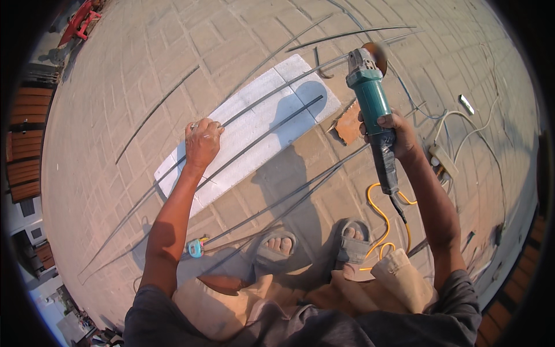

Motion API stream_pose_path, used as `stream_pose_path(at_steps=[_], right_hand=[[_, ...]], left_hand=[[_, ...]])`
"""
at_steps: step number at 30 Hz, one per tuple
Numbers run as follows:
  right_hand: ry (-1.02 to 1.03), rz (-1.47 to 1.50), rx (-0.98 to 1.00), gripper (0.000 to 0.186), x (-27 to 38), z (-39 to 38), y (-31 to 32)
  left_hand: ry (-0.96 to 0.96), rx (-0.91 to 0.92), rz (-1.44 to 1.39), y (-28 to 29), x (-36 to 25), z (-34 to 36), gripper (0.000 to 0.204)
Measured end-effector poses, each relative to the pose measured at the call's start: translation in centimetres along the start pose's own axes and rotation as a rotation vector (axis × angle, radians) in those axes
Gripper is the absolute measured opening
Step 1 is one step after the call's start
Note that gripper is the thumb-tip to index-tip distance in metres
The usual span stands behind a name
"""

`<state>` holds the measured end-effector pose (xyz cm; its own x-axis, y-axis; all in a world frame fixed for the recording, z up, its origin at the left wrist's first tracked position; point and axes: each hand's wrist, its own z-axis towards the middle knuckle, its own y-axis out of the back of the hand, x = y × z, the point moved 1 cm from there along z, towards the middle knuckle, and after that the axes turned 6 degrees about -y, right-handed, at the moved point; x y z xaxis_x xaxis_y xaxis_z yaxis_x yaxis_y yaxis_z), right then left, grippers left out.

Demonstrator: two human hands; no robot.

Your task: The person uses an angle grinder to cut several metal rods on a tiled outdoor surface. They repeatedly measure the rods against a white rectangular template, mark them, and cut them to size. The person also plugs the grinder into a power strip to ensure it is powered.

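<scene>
My right hand (399, 134) is wrapped round a teal and black angle grinder (373, 101), held with its head pointing away from me. The grinder's brown disc (378, 58) is partly blurred, close to the far end of a long thin metal rod (269, 92). My left hand (203, 141) is closed on that rod, over a white slab (254, 127) lying on the paving. A second metal rod (277, 126) lies across the slab, nearer to me. Whether the disc touches the rod, I cannot tell.
Several loose rods, including a dark one (155, 120), lie on the paving. A blue tape measure (196, 248) sits near my sandalled feet. The grinder's yellow cord (377, 211) loops beside my right foot. A power strip (443, 159) with cables and a brown broken piece (348, 122) lie right.
</scene>
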<state>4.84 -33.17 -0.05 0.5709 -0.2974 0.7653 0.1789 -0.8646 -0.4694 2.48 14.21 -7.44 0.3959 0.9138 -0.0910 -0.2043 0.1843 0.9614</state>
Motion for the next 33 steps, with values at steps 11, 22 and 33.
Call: stream_pose_path(at_steps=[11, 22, 33], right_hand=[[-0.072, -0.234, -0.152, 0.067, 0.4, -2.6, 4.2], [-0.006, -0.134, -0.128, 0.066, -1.3, -1.5, 3.4], [-0.005, -0.273, -0.226, 0.065, 0.0, -3.5, 4.1]], left_hand=[[-0.057, 0.006, 0.05, -1.3, -0.6, 1.1, 0.009], [-0.043, -0.026, 0.028, -1.7, 0.2, -0.7, 0.01], [-0.04, 0.025, -0.016, -0.7, 0.2, -0.2, 0.006]])
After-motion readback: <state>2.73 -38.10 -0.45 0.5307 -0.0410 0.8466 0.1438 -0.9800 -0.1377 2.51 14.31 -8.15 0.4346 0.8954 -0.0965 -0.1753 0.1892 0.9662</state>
